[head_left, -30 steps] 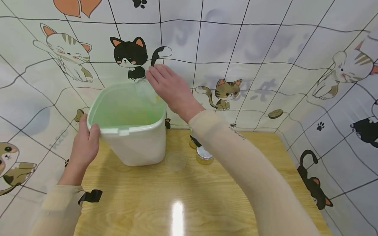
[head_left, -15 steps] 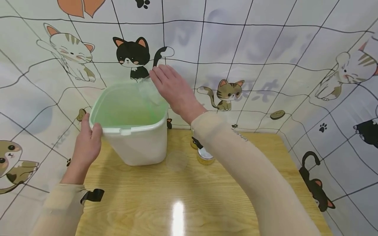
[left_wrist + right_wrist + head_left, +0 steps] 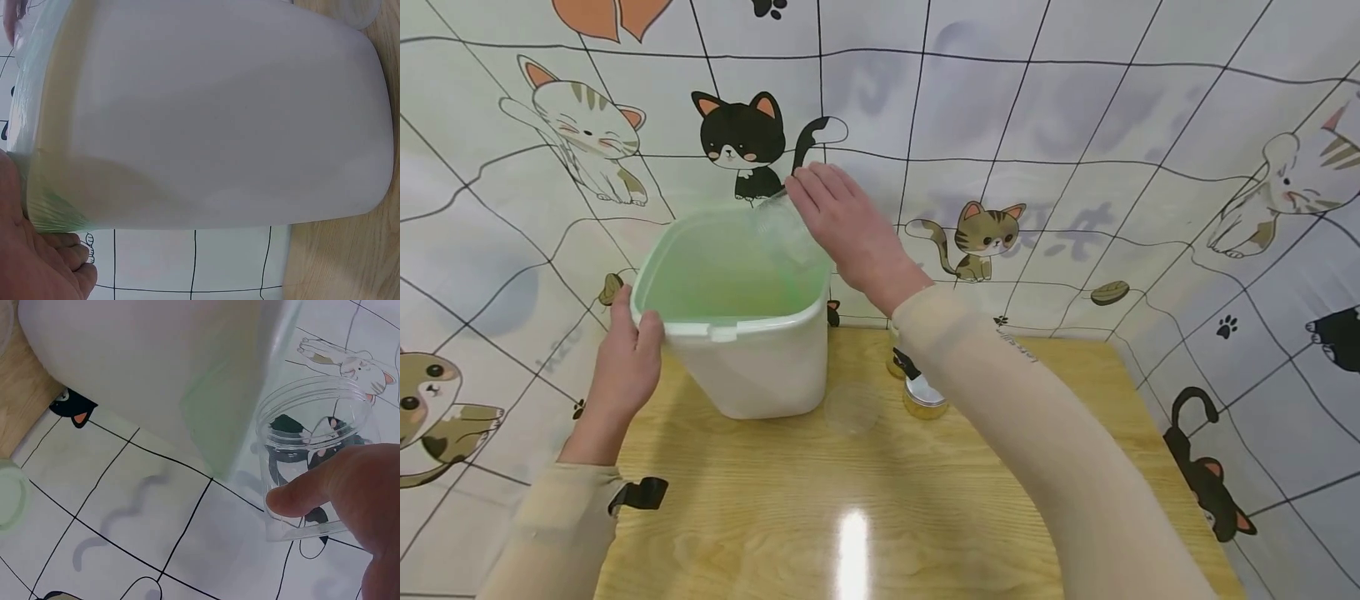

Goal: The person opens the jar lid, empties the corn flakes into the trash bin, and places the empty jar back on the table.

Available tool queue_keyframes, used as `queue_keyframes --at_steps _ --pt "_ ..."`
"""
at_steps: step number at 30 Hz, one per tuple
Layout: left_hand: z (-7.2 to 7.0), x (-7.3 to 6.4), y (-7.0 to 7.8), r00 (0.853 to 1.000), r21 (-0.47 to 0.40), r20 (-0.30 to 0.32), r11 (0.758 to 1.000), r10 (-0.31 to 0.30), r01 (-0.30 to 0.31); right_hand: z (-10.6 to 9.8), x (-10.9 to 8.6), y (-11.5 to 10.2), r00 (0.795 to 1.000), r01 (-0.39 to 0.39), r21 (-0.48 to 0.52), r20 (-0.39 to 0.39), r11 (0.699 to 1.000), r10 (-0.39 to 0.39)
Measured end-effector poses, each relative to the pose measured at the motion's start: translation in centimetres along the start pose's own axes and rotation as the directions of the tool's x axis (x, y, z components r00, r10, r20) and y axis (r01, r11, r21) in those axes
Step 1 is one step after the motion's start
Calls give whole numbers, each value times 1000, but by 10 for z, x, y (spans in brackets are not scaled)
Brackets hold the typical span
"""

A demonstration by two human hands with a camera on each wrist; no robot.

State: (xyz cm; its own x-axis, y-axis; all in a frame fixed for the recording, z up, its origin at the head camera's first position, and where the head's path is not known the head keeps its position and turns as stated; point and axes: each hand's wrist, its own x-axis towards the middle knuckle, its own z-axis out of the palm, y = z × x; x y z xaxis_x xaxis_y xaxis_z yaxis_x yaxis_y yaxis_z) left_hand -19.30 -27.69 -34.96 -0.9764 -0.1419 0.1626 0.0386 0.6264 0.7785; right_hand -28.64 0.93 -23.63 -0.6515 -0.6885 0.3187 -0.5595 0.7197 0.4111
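Your head view is swinging slightly left, sliding everything rightward. Your right hand (image 3: 853,237) is gripping the clear jar (image 3: 306,447), which is lying tilted against your thumb over the right side of the white bin (image 3: 760,371); your left hand (image 3: 628,358) is pinching its left rim.

From here I see both arms stretched fwd, hands well apart. L forearm (image 3: 561,525), beige-sleeved, runs up from lower L; L hand (image 3: 631,367) is in a grip, thumb + index spread in a V, other fingers (image 3: 70,257) curled under. R forearm (image 3: 1022,433), also sleeved, slants up & across from lower R. R hand (image 3: 859,233) sits higher than L, back facing up, fingers tog., pointing up-L, w/ R thumb (image 3: 300,495) opposed in a hold.
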Motion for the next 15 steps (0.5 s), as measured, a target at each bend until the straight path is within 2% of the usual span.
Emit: queue_keyframes --at_steps 6,15 --pt "0 0 1 1000 6 -7 1000 1 -1 1 -7 11 996 -75 30 51 997 74" --pt "0 -1 1 1000 3 -1 1000 2 -2 12 -26 21 980 -197 201 56 960 189"
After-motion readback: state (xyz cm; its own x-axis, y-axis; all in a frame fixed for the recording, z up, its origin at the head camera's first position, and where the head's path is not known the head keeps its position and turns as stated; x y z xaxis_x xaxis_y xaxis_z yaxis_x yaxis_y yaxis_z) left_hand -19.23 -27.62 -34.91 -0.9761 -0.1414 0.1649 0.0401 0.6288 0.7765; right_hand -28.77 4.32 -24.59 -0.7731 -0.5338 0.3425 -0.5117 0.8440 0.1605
